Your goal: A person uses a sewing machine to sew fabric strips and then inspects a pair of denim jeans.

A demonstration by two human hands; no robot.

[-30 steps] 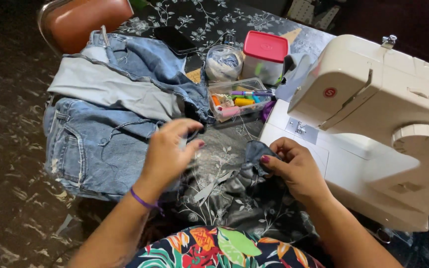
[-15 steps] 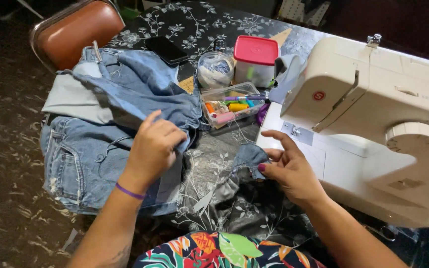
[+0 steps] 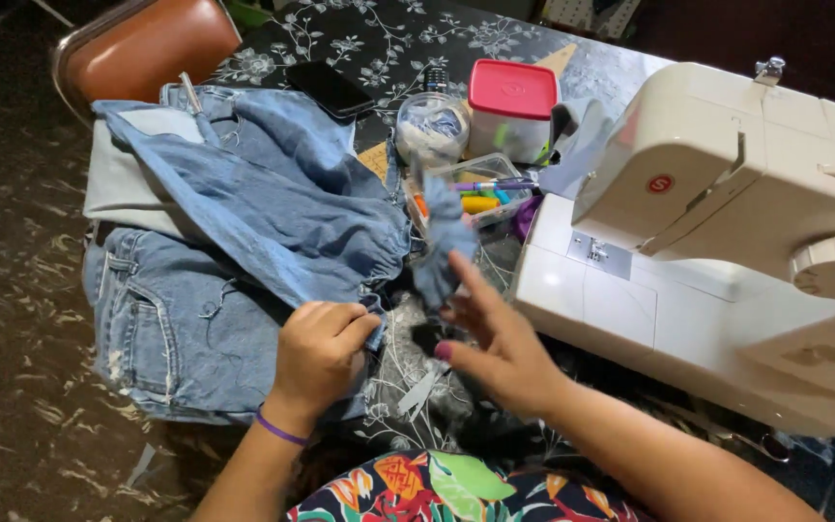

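Gripping a fold of soft, faded blue denim point(image 3: 273, 208), the left hand point(image 3: 319, 350) is closed on the cloth's frayed edge. The denim lies heaped and creased over the table's point(image 3: 379, 39) left side. Beside it, the right hand point(image 3: 495, 338) is spread open, fingers just touching a blurred, hanging denim strip point(image 3: 442, 246). A smooth cream sewing machine point(image 3: 727, 232) stands close on the right.

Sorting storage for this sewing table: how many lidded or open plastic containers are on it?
3. A red-lidded tub at the back, a round clear tub to its left, and a clear tray of coloured bits in front. Others may hide behind the sewing machine.
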